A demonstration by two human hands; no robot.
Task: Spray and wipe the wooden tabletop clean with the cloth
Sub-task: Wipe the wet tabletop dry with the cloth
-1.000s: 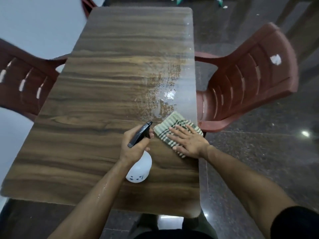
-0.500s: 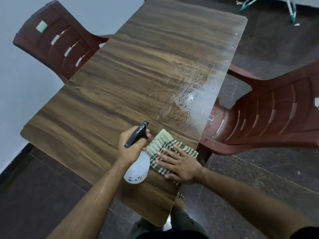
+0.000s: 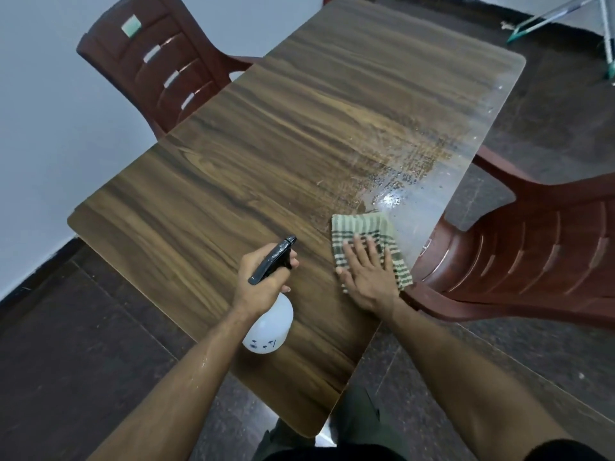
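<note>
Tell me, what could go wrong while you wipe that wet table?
The cloth, pressed flat under the right hand, sits close to the tabletop edge, so a wide swipe might push water off onto the red chair. The left hand holds the spray bottle above the table; wet fingers could let it slip.

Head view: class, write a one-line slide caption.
Right hand presses a striped cloth on the wet wooden tabletop; left hand grips a spray bottle.
</note>
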